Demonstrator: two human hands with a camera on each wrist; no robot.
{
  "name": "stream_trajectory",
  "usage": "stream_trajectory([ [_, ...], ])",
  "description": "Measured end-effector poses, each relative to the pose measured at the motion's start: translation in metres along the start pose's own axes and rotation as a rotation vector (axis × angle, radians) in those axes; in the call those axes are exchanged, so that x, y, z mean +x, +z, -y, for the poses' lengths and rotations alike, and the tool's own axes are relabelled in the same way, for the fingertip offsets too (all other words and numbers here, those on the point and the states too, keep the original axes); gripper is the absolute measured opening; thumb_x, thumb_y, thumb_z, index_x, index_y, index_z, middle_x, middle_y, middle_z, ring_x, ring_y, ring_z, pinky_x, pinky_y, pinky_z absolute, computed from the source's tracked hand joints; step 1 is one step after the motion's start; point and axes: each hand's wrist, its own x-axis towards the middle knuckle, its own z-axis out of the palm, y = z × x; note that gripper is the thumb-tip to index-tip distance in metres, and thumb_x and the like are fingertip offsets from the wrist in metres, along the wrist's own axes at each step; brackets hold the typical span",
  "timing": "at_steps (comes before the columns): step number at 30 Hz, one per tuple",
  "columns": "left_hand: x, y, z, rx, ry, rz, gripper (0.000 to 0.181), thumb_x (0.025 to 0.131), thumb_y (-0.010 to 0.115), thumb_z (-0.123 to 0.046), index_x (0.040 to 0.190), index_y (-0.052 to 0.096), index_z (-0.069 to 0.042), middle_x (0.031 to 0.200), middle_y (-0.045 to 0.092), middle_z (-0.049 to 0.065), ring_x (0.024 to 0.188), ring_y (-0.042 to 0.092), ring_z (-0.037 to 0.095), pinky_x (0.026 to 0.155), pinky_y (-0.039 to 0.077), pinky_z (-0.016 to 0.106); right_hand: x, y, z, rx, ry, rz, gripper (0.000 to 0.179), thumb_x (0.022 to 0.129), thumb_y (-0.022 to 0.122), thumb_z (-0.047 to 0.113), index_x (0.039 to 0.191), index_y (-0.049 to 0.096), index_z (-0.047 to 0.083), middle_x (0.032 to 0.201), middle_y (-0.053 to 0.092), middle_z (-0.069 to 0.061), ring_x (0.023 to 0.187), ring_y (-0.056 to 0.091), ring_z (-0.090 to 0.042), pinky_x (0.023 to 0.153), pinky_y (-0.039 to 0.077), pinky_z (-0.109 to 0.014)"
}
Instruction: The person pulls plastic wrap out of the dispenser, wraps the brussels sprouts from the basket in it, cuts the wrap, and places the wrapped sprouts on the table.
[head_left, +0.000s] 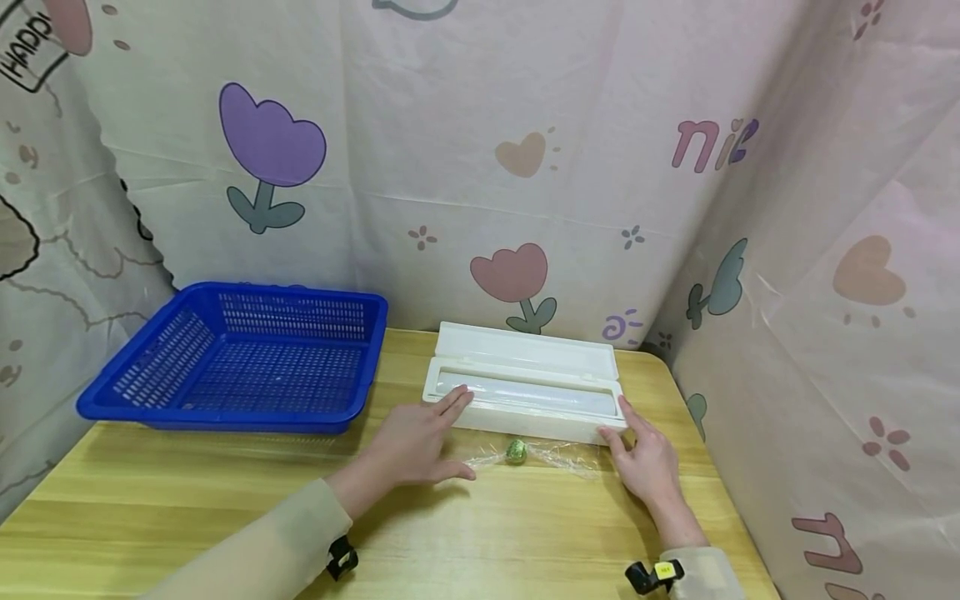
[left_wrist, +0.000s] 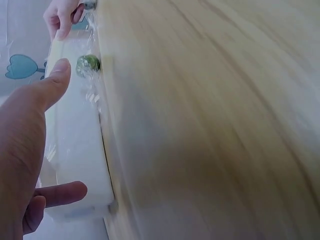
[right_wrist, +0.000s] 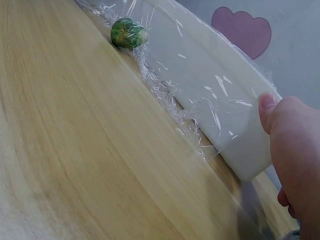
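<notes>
A long white cling film box [head_left: 525, 423] lies on the table with its lid [head_left: 525, 350] swung back and a film roll [head_left: 536, 393] inside. Clear film [right_wrist: 215, 100] stretches over its front and trails onto the table. In that film, just before the box, sits a small round green vegetable [head_left: 516, 452], mottled green with a pale end in the right wrist view. My left hand [head_left: 416, 442] reaches over the box's left end, fingers straight and thumb spread. At the right end my right hand [head_left: 648, 458] grips the corner, thumb in front and fingers over the top.
A blue plastic basket [head_left: 225, 417] with slotted walls stands at the back left of the wooden table [head_left: 525, 533]. A printed cloth [head_left: 420, 150] hangs close behind the table and along both sides.
</notes>
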Motion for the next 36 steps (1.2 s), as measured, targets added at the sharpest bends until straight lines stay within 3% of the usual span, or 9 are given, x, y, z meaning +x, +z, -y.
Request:
stream_trajectory([
  [9,-0.016,-0.005,0.014,-0.02,-0.054,-0.018,0.115,0.08,0.06,-0.091,0.164,0.041,-0.014,0.165,0.042,0.002,0.045,0.036,0.011,0.043,0.029,0.028,0.0,0.0,0.0,-0.01,-0.006,-0.009,0.07,0.097,0.079,0.035,0.154,0.053,0.004,0.137,0.062,-0.03,0.11,0.067,-0.052,0.086,0.054,-0.065],
  [17,-0.022,-0.007,0.019,0.025,-0.072,-0.033,0.113,0.081,0.058,-0.092,0.161,0.045,-0.013,0.16,0.049,0.004,0.041,0.027,0.011,0.042,0.027,0.028,-0.002,-0.001,-0.001,0.001,0.016,0.006,0.07,0.098,0.077,0.036,0.155,0.051,0.004,0.138,0.061,-0.03,0.117,0.064,-0.053,0.093,0.052,-0.066],
  [20,-0.022,-0.005,0.02,0.023,-0.053,-0.058,0.113,0.081,0.059,-0.09,0.162,0.045,-0.013,0.159,0.05,0.005,0.04,0.026,0.011,0.042,0.026,0.028,-0.004,-0.004,-0.003,0.002,0.027,0.002,0.07,0.098,0.077,0.035,0.156,0.051,0.004,0.139,0.061,-0.03,0.093,0.07,-0.046,0.086,0.054,-0.064],
  [23,-0.022,-0.003,0.019,0.009,-0.046,-0.073,0.113,0.081,0.06,-0.09,0.161,0.045,-0.011,0.159,0.05,0.007,0.04,0.026,0.011,0.041,0.026,0.028,-0.005,-0.006,-0.004,-0.005,0.014,-0.011,0.07,0.098,0.078,0.035,0.155,0.052,0.004,0.138,0.062,-0.03,0.063,0.057,-0.029,0.076,0.055,-0.06],
  [25,-0.023,-0.002,0.02,0.016,-0.052,-0.08,0.114,0.081,0.06,-0.09,0.161,0.045,-0.011,0.159,0.05,0.006,0.039,0.026,0.01,0.041,0.026,0.028,-0.004,-0.005,-0.003,-0.006,0.002,-0.012,0.07,0.098,0.078,0.035,0.155,0.052,0.004,0.137,0.063,-0.03,0.06,0.053,-0.026,0.075,0.055,-0.06],
  [28,-0.024,-0.001,0.02,0.018,-0.065,-0.085,0.113,0.081,0.06,-0.09,0.162,0.045,-0.012,0.159,0.05,0.004,0.039,0.026,0.01,0.04,0.026,0.027,-0.003,-0.004,-0.002,-0.002,-0.003,-0.01,0.069,0.098,0.078,0.034,0.154,0.052,0.003,0.137,0.063,-0.03,0.067,0.059,-0.029,0.081,0.056,-0.061],
  [32,-0.026,0.001,0.022,0.028,-0.084,-0.084,0.111,0.082,0.059,-0.09,0.162,0.046,-0.014,0.159,0.05,0.002,0.039,0.026,0.01,0.04,0.025,0.028,-0.002,-0.003,-0.001,-0.003,0.004,0.003,0.069,0.098,0.078,0.036,0.155,0.052,0.005,0.137,0.062,-0.03,0.089,0.069,-0.043,0.087,0.054,-0.064],
  [36,-0.027,0.0,0.022,0.037,-0.101,-0.076,0.109,0.083,0.058,-0.09,0.161,0.047,-0.015,0.159,0.051,0.003,0.039,0.026,0.012,0.039,0.025,0.028,0.0,-0.001,0.0,-0.008,0.004,0.016,0.07,0.099,0.077,0.039,0.156,0.052,0.006,0.138,0.062,-0.03,0.113,0.066,-0.052,0.09,0.053,-0.065],
])
